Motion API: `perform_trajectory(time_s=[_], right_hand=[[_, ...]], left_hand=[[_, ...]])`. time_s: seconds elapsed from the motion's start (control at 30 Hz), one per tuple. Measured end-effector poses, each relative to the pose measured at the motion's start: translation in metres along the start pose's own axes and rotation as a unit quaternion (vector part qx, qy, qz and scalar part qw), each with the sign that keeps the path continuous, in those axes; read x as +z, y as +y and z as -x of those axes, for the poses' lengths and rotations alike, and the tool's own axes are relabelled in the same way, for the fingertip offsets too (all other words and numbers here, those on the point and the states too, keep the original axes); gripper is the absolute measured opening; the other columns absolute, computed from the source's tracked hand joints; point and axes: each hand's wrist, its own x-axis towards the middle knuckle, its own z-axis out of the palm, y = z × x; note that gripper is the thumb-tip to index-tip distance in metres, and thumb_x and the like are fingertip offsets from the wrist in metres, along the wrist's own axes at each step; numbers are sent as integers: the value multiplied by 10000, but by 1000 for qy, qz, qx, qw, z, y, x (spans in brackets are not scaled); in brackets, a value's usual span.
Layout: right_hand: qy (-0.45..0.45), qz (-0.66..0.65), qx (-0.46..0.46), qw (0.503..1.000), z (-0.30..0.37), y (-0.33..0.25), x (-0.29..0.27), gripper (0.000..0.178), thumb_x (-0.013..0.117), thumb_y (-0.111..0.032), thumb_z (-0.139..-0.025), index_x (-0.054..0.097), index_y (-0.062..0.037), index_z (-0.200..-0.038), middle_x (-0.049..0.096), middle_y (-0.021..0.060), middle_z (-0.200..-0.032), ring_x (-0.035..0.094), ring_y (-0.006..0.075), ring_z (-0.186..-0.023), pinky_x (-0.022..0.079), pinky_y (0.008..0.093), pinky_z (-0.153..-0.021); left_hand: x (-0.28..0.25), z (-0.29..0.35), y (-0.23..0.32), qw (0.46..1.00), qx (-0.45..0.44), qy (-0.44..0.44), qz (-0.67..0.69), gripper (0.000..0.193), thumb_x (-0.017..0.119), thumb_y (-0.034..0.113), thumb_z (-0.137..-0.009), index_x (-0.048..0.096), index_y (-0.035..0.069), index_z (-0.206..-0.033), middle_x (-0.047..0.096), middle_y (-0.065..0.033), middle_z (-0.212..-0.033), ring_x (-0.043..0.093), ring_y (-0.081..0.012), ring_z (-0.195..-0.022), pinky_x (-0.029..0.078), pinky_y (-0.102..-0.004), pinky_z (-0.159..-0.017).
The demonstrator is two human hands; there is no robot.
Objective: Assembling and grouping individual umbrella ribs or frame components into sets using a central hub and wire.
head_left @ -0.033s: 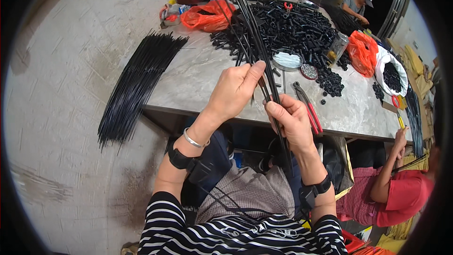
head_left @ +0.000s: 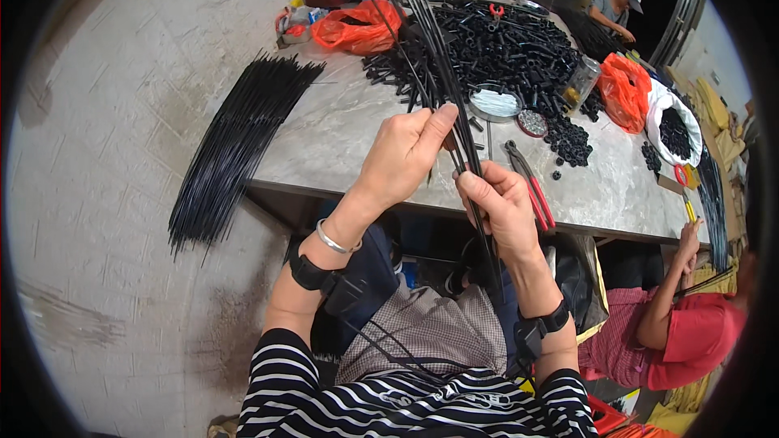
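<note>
A slim bundle of long black rods slants up over the table's front edge, held in both my hands. My left hand is closed round it, thumb lying along the rods. Lower down, my right hand pinches the same bundle between thumb and fingers. The rods' lower ends hang past my right hand over my lap. Red-handled pliers lie on the table just beyond my right hand. At the left, a large stack of similar black rods juts over the table's edge.
A heap of small black tubular parts covers the grey table. Around it are a round dish of white sticks, a tin of small metal bits, a clear jar and orange bags. A co-worker in red sits right.
</note>
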Motion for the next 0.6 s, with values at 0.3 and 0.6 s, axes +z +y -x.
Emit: perform_trajectory(time_s=[0.3, 0.6], right_hand=[[143, -15, -72, 987, -5, -28, -20, 161, 590, -182, -953, 612, -24, -974, 574, 2, -721, 500, 52, -565, 345, 168, -434], [164, -10, -79, 983, 12, -62, -81, 146, 499, -159, -999, 558, -50, -1077, 423, -31, -635, 286, -1, -395, 183, 161, -335]], left_hand=[[-53, -8, 6, 995, -54, -47, 69, 422, 484, 363, -1003, 567, 45, -737, 574, -11, -630, 487, -68, -518, 381, -221, -478], [-161, -128, -64, 977, -209, 10, -43, 258, 452, 280, -1014, 597, 69, -1051, 423, 65, -674, 350, -27, -503, 283, -190, -423]])
